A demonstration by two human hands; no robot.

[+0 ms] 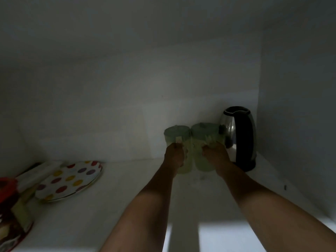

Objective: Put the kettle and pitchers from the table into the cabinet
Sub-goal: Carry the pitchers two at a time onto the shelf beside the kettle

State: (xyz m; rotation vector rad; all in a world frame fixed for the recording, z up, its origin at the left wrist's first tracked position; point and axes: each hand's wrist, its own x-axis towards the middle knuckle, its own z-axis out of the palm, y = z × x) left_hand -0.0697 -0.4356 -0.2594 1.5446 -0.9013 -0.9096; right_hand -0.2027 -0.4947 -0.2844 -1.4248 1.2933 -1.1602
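Two pale green pitchers stand upright side by side on a white cabinet shelf [127,179], toward its back right corner, close to the rear wall. The left pitcher [177,135] and the right pitcher [203,131] are touching or very nearly so; the dim light makes the gap hard to judge. Each has a darker green lid. Just beside the right pitcher, deeper into the corner, stands the kettle [240,137], steel-bodied with a black handle and base, upright against the right wall.

The left hand [174,155] is wrapped around the near side of the left pitcher, apparently at its handle. The right hand [215,154] is curled around the near side of the right pitcher. Both forearms reach in from the shelf's front edge.

The step in hand appears to be setting the pitchers down. To do it well, both bases should sit flat on the shelf before either grip loosens. The right pitcher should be eased in without knocking the kettle. Fingers should then uncurl gently and draw straight back toward the front edge, so neither pitcher tips.

Far off, at the shelf's left end, a polka-dot plate [71,180] leans tilted beside some red items [7,188] too dark to identify.
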